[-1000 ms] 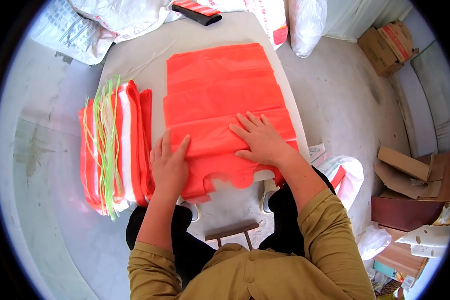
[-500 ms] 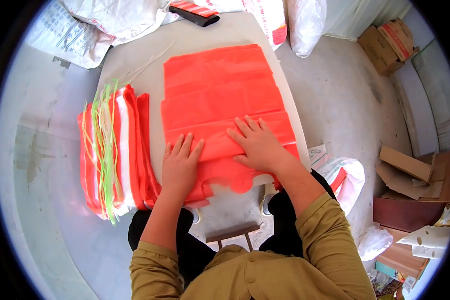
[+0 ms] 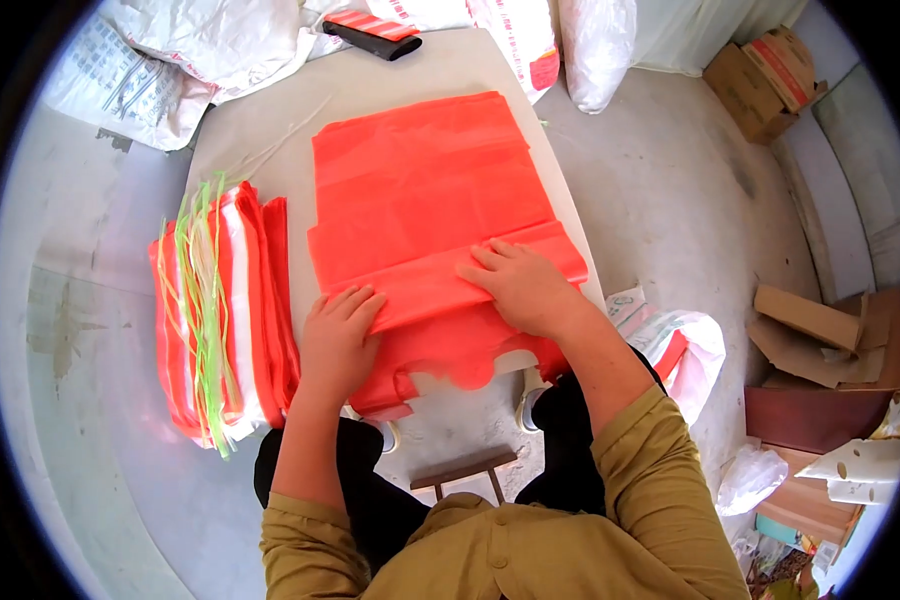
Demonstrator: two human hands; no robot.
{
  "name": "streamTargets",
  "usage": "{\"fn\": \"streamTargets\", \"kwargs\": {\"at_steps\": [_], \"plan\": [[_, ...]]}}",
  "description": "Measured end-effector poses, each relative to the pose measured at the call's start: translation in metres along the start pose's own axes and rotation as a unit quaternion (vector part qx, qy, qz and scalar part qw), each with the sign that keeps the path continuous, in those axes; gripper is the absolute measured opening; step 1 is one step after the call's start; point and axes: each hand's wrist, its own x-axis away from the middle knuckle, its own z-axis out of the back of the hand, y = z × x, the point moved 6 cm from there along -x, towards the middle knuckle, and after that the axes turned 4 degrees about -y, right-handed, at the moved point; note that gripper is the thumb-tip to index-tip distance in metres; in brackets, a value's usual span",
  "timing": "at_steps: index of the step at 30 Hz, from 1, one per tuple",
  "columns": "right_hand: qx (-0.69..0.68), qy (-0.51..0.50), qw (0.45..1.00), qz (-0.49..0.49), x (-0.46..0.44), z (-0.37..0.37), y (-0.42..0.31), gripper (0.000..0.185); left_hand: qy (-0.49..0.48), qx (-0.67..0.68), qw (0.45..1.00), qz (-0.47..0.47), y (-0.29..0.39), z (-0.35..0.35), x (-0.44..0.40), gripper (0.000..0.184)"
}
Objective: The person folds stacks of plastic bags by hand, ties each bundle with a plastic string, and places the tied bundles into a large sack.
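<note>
Red plastic bags (image 3: 420,180) lie in a flat stack on the table, their cut-out handle ends hanging over the edge nearest me. A raised fold of red plastic runs across the stack. At the left end of this fold, my left hand (image 3: 338,338) is closed, fingers bent over the plastic. My right hand (image 3: 522,288) grips farther along the same fold, with its fingertips curled on top and its thumb hidden. Left of the stack sits a bundle of red-and-white folded bags (image 3: 255,310) with green plastic strips (image 3: 205,320) draped over it.
White sacks (image 3: 210,45) line the far side of the table (image 3: 260,110), near a black item with a red-striped top (image 3: 373,35). On the floor at right are cardboard boxes (image 3: 765,85), an opened carton (image 3: 820,340) and a white bag (image 3: 695,360).
My fingers, spread flat on the red plastic before, have curled in over it. A band of the top layer is now bunched into a fold between my hands. The view has shifted slightly.
</note>
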Motion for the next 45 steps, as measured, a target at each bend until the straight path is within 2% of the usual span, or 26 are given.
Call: {"fn": "streamTargets", "kwargs": {"at_steps": [4,8,11,13,16,19,22,25,28,30,32,35,38,40,43,45], "plan": [[-0.024,-0.094,0.995,-0.023,0.007,0.01,-0.006,0.051,-0.022,0.085,0.996,0.003,-0.015,0.01,0.011,0.054],[-0.049,-0.163,0.985,-0.032,0.022,0.016,-0.013,0.052,-0.022,0.202,0.978,0.056,-0.029,0.011,0.027,0.054],[-0.117,-0.238,0.961,-0.079,0.029,0.034,-0.019,0.049,-0.039,0.28,0.956,0.081,-0.03,0.008,0.032,0.054],[-0.133,-0.223,0.962,-0.083,0.034,0.043,-0.019,0.045,-0.054,0.321,0.941,0.089,-0.029,0.006,0.033,0.052],[-0.151,-0.21,0.963,-0.08,0.038,0.051,-0.016,0.037,-0.083,0.343,0.933,0.063,-0.034,-0.001,0.035,0.041],[-0.162,-0.202,0.961,-0.098,0.037,0.056,-0.006,0.031,-0.055,0.416,0.896,0.144,-0.044,-0.014,0.038,0.026],[-0.155,-0.142,0.97,-0.122,0.037,0.066,0.011,0.029,-0.068,0.379,0.899,0.206,-0.048,-0.02,0.035,0.018],[-0.172,-0.08,0.967,-0.169,0.045,0.075,0.036,0.033,-0.022,0.403,0.891,0.208,-0.05,-0.026,0.027,0.02],[-0.191,-0.064,0.956,-0.214,0.056,0.072,0.065,0.037,0.006,0.437,0.852,0.287,-0.047,-0.028,0.019,0.025],[-0.224,-0.048,0.944,-0.239,0.066,0.067,0.082,0.039,0.018,0.424,0.86,0.283,-0.053,-0.034,0.015,0.028],[-0.278,-0.016,0.923,-0.265,0.077,0.06,0.098,0.04,0.027,0.42,0.862,0.284,-0.059,-0.04,0.013,0.03],[-0.42,0.064,0.858,-0.288,0.085,0.042,0.128,0.045,0.028,0.434,0.849,0.301,-0.061,-0.043,0.01,0.032],[-0.485,0.09,0.811,-0.313,0.084,0.03,0.134,0.051,0.023,0.456,0.832,0.317,-0.057,-0.039,0.009,0.033],[-0.483,0.088,0.818,-0.301,0.076,0.01,0.141,0.053,0.028,0.465,0.828,0.311,-0.065,-0.046,0.01,0.033],[-0.48,0.085,0.819,-0.301,0.076,0.003,0.143,0.052,0.003,0.367,0.868,0.335,-0.067,-0.046,0.008,0.038],[-0.492,0.093,0.811,-0.303,0.075,0.006,0.14,0.051,0.049,0.356,0.879,0.313,-0.067,-0.047,0.008,0.044]]}}
